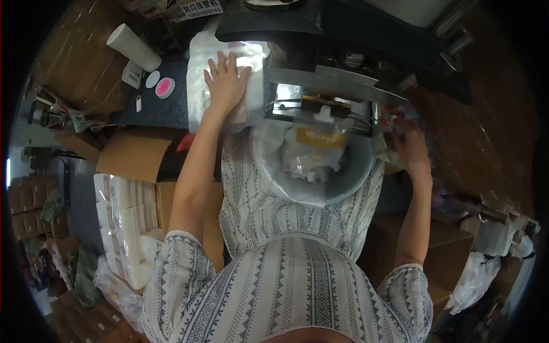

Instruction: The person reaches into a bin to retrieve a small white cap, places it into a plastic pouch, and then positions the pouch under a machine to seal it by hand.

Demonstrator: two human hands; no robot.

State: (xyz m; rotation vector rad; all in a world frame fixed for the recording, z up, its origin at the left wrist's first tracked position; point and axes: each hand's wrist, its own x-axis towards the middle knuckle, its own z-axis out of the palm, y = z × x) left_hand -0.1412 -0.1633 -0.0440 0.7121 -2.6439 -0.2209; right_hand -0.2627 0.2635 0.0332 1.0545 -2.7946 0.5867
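Observation:
My left hand (226, 86) lies with fingers spread on a stack of shiny silvery-white pouches (199, 86), left of a machine (337, 77) with a dark cover and a metal front. Over at the machine's right end, my right hand (409, 147) has its fingers curled beside clear plastic with red marks (390, 121). What they grip is blurred and partly hidden. Between my arms stands a round tub (357, 186) lined with clear plastic. A blurred clear pouch with a yellow label (319, 138) and a spout is over the tub, below the machine's front.
On the dark table (166, 111) stand a white cup (132, 47), a pink-filled round container (164, 87) and a white lid (152, 79). Open cardboard boxes (134, 153) and wrapped white packs (123, 228) sit at my left. Another carton (434, 251) is at my right.

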